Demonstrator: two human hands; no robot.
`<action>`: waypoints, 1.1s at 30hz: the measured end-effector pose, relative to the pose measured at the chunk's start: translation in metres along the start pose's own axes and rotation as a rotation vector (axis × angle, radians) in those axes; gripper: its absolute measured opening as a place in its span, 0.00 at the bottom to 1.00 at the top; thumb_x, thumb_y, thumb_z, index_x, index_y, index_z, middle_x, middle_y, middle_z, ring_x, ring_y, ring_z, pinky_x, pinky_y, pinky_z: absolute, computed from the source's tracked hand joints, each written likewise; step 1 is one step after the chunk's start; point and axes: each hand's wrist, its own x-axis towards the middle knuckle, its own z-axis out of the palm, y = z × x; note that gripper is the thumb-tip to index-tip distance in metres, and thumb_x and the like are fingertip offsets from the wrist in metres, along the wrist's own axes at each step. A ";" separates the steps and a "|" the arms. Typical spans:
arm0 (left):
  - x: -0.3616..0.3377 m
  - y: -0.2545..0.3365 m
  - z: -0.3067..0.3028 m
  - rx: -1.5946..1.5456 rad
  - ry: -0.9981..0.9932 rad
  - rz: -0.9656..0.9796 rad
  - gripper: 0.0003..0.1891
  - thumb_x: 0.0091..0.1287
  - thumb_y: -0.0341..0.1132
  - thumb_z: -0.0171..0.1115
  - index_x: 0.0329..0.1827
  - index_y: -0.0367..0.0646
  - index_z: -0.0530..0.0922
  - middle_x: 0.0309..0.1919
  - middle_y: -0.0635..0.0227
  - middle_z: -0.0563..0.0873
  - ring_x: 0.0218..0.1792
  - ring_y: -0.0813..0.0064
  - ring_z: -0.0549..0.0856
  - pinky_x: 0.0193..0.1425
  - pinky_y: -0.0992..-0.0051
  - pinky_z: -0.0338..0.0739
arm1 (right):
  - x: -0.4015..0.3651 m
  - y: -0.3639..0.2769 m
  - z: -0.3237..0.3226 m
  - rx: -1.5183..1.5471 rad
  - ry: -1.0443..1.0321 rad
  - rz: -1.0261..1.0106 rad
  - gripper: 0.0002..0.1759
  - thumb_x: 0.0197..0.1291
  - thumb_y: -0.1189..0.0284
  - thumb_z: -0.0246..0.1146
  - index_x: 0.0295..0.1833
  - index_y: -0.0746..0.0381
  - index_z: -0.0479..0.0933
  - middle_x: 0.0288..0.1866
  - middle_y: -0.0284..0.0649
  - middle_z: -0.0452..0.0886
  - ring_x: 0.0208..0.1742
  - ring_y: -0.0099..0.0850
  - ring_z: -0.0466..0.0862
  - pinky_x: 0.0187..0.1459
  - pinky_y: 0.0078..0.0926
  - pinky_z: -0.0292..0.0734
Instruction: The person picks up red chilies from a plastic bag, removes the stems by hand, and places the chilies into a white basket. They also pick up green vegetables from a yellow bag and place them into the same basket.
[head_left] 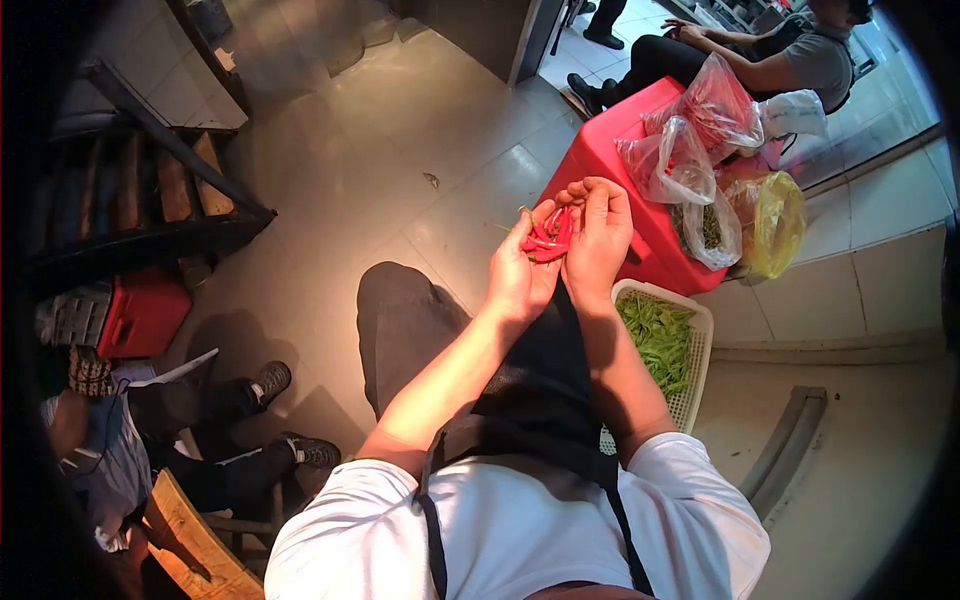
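1. Far left, a co-worker [110,450] sits low, dark shoes [270,380] out on the grey floor [380,150]. A red box [145,312] stands just behind them.
2. Moving in, my knee [400,310] in dark trousers pokes out, with my black apron [540,390] hanging down between my forearms.
3. Left hand [518,275]: up in front of me, palm cupped and turned inward, cradling a small bunch of red chillies [548,238]. It's a loose hold, with the fingers half curled under them.
4. The chillies sit right between my two hands, above the floor and just short of the stool. A green stem or two sticks out on the left side.
5. Right hand [598,235]: pressed against the left, fingers curled over the top of the bunch and closing on the chillies from the other side. Both hands are touching, with the bunch pinned between them.
6. Just past my hands is a red stool [600,155] with plastic bags [665,160] piled on it. One bag shows red inside, one green, and a yellow bag [780,220] hangs off the far edge.
7. Below the stool and beside my right forearm, a white basket [705,320] holds green stems [660,335].
8. Top right, another person [800,60] in a grey shirt sits behind the stool, well apart from my hands.
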 end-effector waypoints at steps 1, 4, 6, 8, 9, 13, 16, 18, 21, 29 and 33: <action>-0.001 -0.001 -0.001 -0.012 0.019 0.006 0.22 0.78 0.43 0.45 0.64 0.34 0.68 0.61 0.56 0.76 0.63 0.66 0.75 0.70 0.64 0.68 | 0.001 0.003 -0.001 0.010 0.006 0.002 0.13 0.75 0.65 0.51 0.46 0.65 0.73 0.39 0.40 0.79 0.39 0.26 0.80 0.45 0.24 0.78; 0.001 0.000 -0.002 0.042 0.057 -0.052 0.20 0.77 0.42 0.46 0.63 0.36 0.70 0.59 0.59 0.78 0.61 0.69 0.78 0.66 0.65 0.72 | 0.007 0.001 0.001 0.034 -0.031 0.031 0.13 0.75 0.65 0.51 0.46 0.66 0.72 0.39 0.39 0.79 0.36 0.24 0.78 0.42 0.21 0.76; -0.003 0.003 -0.001 0.162 0.076 -0.162 0.19 0.77 0.42 0.46 0.62 0.39 0.71 0.57 0.61 0.79 0.57 0.71 0.80 0.63 0.66 0.75 | 0.013 -0.003 -0.002 -0.092 -0.086 0.054 0.13 0.75 0.66 0.51 0.45 0.66 0.73 0.38 0.38 0.79 0.34 0.21 0.77 0.38 0.18 0.74; -0.008 0.006 0.005 0.215 0.156 -0.267 0.15 0.77 0.42 0.48 0.58 0.43 0.73 0.50 0.66 0.83 0.49 0.75 0.84 0.53 0.70 0.81 | 0.019 -0.006 -0.008 -0.280 -0.167 0.086 0.13 0.74 0.66 0.52 0.44 0.66 0.74 0.37 0.36 0.79 0.32 0.19 0.76 0.34 0.15 0.72; -0.007 0.007 0.002 0.229 0.166 -0.289 0.15 0.77 0.42 0.49 0.57 0.44 0.74 0.48 0.67 0.83 0.47 0.75 0.84 0.51 0.71 0.81 | 0.019 -0.004 -0.011 -0.308 -0.173 0.078 0.13 0.74 0.66 0.53 0.44 0.66 0.75 0.37 0.35 0.79 0.31 0.18 0.76 0.32 0.15 0.71; -0.001 0.014 -0.008 0.309 0.143 -0.310 0.15 0.77 0.44 0.48 0.55 0.43 0.74 0.45 0.68 0.84 0.45 0.75 0.84 0.48 0.71 0.82 | 0.022 0.003 -0.015 -0.541 -0.218 -0.093 0.08 0.70 0.72 0.57 0.42 0.66 0.77 0.34 0.36 0.79 0.30 0.19 0.76 0.31 0.18 0.71; 0.001 0.016 -0.012 0.326 0.092 -0.299 0.16 0.77 0.44 0.48 0.55 0.41 0.74 0.47 0.65 0.83 0.47 0.72 0.84 0.50 0.69 0.82 | 0.028 0.005 -0.018 -0.706 -0.277 -0.277 0.07 0.69 0.74 0.58 0.42 0.67 0.78 0.33 0.37 0.79 0.31 0.22 0.76 0.32 0.21 0.72; 0.002 0.014 -0.015 0.254 0.082 -0.315 0.16 0.77 0.42 0.48 0.55 0.40 0.74 0.48 0.63 0.83 0.49 0.69 0.84 0.52 0.67 0.81 | 0.029 0.005 -0.020 -0.608 -0.284 -0.112 0.08 0.69 0.73 0.58 0.42 0.67 0.77 0.33 0.37 0.78 0.32 0.23 0.77 0.34 0.22 0.73; 0.007 0.010 -0.009 0.092 0.126 -0.337 0.15 0.77 0.40 0.47 0.55 0.38 0.74 0.50 0.61 0.82 0.50 0.66 0.83 0.54 0.65 0.81 | 0.032 -0.006 -0.016 -0.381 -0.225 0.018 0.13 0.72 0.68 0.54 0.42 0.67 0.77 0.34 0.36 0.78 0.35 0.23 0.77 0.38 0.21 0.73; 0.004 0.003 0.004 -0.091 0.193 -0.345 0.14 0.77 0.37 0.45 0.53 0.38 0.75 0.50 0.60 0.82 0.52 0.66 0.83 0.59 0.64 0.80 | 0.037 -0.015 -0.036 -0.191 -0.131 0.010 0.21 0.77 0.61 0.46 0.45 0.68 0.75 0.41 0.39 0.79 0.40 0.24 0.78 0.45 0.22 0.74; 0.006 0.010 0.007 -0.033 0.196 -0.304 0.14 0.77 0.37 0.45 0.52 0.38 0.75 0.48 0.61 0.83 0.50 0.66 0.83 0.57 0.65 0.82 | 0.025 -0.052 -0.044 -0.744 -0.541 -0.106 0.15 0.63 0.69 0.64 0.53 0.65 0.77 0.45 0.40 0.81 0.47 0.27 0.78 0.49 0.26 0.73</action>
